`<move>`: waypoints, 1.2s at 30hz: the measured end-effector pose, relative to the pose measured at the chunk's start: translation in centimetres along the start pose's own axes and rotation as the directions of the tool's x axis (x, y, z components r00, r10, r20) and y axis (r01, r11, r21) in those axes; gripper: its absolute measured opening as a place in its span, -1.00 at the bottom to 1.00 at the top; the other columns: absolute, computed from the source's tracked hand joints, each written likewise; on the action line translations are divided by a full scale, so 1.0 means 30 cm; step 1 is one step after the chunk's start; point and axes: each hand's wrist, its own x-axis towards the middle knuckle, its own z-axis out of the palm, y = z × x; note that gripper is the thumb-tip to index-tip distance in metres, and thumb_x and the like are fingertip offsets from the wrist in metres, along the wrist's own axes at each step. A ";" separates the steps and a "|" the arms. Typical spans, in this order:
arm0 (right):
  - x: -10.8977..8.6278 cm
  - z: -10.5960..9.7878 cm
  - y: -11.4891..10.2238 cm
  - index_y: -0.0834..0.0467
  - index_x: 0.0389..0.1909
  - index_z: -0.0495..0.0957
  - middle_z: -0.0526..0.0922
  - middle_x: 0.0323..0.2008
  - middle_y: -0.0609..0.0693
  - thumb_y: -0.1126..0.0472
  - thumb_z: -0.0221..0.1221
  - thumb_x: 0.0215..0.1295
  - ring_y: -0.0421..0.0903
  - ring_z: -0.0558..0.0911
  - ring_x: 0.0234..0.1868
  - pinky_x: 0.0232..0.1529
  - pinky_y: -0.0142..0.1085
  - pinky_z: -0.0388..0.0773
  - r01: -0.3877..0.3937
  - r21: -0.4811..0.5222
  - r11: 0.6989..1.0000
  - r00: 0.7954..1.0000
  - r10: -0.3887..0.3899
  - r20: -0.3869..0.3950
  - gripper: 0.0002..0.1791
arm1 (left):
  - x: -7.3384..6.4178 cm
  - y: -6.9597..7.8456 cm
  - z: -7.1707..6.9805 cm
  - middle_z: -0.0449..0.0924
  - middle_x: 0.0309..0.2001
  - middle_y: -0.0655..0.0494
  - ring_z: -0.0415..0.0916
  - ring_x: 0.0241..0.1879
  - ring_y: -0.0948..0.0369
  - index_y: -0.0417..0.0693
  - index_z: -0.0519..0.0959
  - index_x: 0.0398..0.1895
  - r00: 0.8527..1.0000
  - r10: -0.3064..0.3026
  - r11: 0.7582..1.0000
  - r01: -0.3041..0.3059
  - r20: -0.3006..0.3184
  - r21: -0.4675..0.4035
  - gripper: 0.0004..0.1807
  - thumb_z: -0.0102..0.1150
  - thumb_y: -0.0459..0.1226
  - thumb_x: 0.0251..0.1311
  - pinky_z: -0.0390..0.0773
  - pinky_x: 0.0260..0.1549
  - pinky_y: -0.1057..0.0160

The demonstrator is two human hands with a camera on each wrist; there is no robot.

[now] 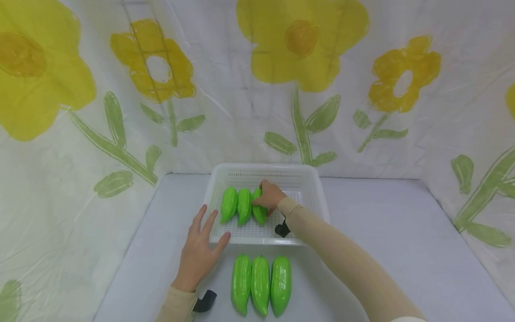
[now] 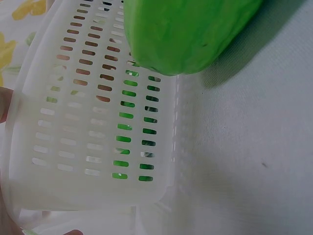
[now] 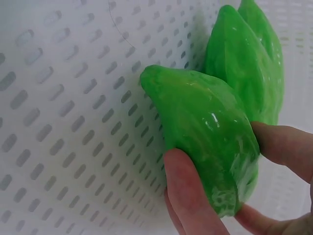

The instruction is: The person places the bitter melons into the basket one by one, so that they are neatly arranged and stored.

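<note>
My right hand [image 1: 271, 197] reaches into a white perforated plastic basket [image 1: 318, 197]. Between its thumb and fingers it grips a glossy, ridged bitter melon [image 3: 205, 112], which lies at or just above the basket floor; contact is hard to tell. Left of it in the basket, two more green bitter melons [image 1: 237, 205] lie side by side. My left hand [image 1: 199, 259], fingers spread, is at the basket's front left corner; in the left wrist view fingertips [image 2: 4, 105] show by the rim.
Three similar bitter melons [image 1: 261, 286] lie in a row on the white table [image 1: 370, 223], in front of the basket. A hanging cloth [image 1: 225, 112] with painted yellow flowers surrounds the table at the back and sides. Dark wrist mounts [image 1: 205, 302] sit by both wrists.
</note>
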 end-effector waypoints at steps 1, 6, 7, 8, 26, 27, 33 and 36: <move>0.001 0.001 0.001 0.37 0.26 0.34 0.58 0.02 0.29 0.18 0.46 0.19 0.11 0.70 -0.20 -0.57 -0.18 0.72 -0.001 -0.003 1.000 1.000 0.001 -0.002 -0.28 | 0.000 0.000 0.000 0.07 0.64 -0.13 0.28 0.46 -0.25 -0.04 0.35 0.55 1.000 -0.001 1.000 0.001 0.000 0.000 -0.20 0.32 0.04 0.31 0.59 0.10 -0.32; 0.000 0.007 -0.001 0.36 0.36 0.28 0.54 0.16 0.38 0.14 0.49 0.15 0.18 0.72 -0.16 -0.56 -0.17 0.73 -0.018 -0.029 0.999 1.000 0.017 -0.016 -0.14 | 0.000 0.002 -0.001 0.08 0.63 -0.14 0.29 0.46 -0.25 -0.05 0.35 0.54 1.000 0.004 1.000 -0.004 -0.005 -0.002 -0.20 0.32 0.04 0.31 0.58 0.11 -0.32; -0.002 0.006 -0.002 0.35 0.39 0.26 0.52 0.19 0.40 0.13 0.50 0.15 0.20 0.72 -0.13 -0.56 -0.16 0.73 -0.026 -0.032 0.999 1.000 0.025 -0.017 -0.11 | 0.000 0.003 0.000 0.08 0.63 -0.14 0.29 0.46 -0.25 -0.05 0.36 0.54 1.000 0.006 1.000 -0.006 -0.007 -0.002 -0.20 0.33 0.04 0.31 0.58 0.12 -0.32; -0.003 0.006 -0.004 0.34 0.42 0.25 0.49 0.23 0.41 0.12 0.50 0.15 0.22 0.71 -0.08 -0.55 -0.16 0.73 -0.035 -0.033 0.999 0.999 0.035 -0.019 -0.09 | 0.000 0.003 0.000 0.09 0.63 -0.14 0.29 0.46 -0.25 -0.06 0.36 0.54 1.000 0.008 1.000 -0.008 -0.008 -0.002 -0.20 0.33 0.04 0.30 0.58 0.12 -0.32; -0.064 -0.073 -0.021 0.21 0.60 0.10 0.14 0.52 0.47 -0.03 0.42 0.29 0.18 0.70 -0.12 -0.36 -0.09 0.78 -0.021 -0.073 0.997 1.000 0.020 -0.009 0.01 | 0.002 0.012 -0.008 0.07 0.63 -0.16 0.26 0.47 -0.27 -0.08 0.35 0.54 1.000 -0.014 1.000 0.014 0.012 -0.004 -0.20 0.31 0.04 0.32 0.54 0.15 -0.34; -0.071 -0.083 -0.021 0.21 0.60 0.11 0.16 0.52 0.46 -0.04 0.41 0.29 0.15 0.71 -0.19 -0.36 -0.08 0.78 -0.005 -0.075 0.997 1.000 0.004 -0.014 0.01 | 0.001 0.011 -0.007 0.07 0.63 -0.15 0.26 0.48 -0.26 -0.08 0.35 0.54 1.000 -0.019 1.000 0.019 0.015 -0.005 -0.20 0.31 0.04 0.32 0.54 0.16 -0.35; -0.162 -0.159 -0.045 0.22 0.59 0.16 0.23 0.48 0.45 -0.09 0.35 0.35 0.01 0.66 -0.50 -0.34 -0.09 0.77 0.085 -0.092 0.992 0.994 -0.091 -0.056 -0.06 | 0.001 0.007 -0.002 0.07 0.63 -0.15 0.27 0.47 -0.27 -0.09 0.36 0.54 1.000 -0.010 1.000 0.010 0.005 -0.007 -0.20 0.32 0.03 0.31 0.55 0.14 -0.35; -0.212 -0.199 -0.063 0.22 0.58 0.18 0.28 0.44 0.42 -0.11 0.33 0.37 0.01 0.66 -0.48 -0.37 -0.16 0.74 0.119 -0.079 0.990 0.990 -0.124 -0.064 -0.08 | 0.002 0.006 -0.003 0.09 0.62 -0.17 0.27 0.46 -0.27 -0.08 0.36 0.54 1.000 -0.001 1.000 0.001 -0.008 -0.003 -0.20 0.33 0.02 0.31 0.55 0.13 -0.35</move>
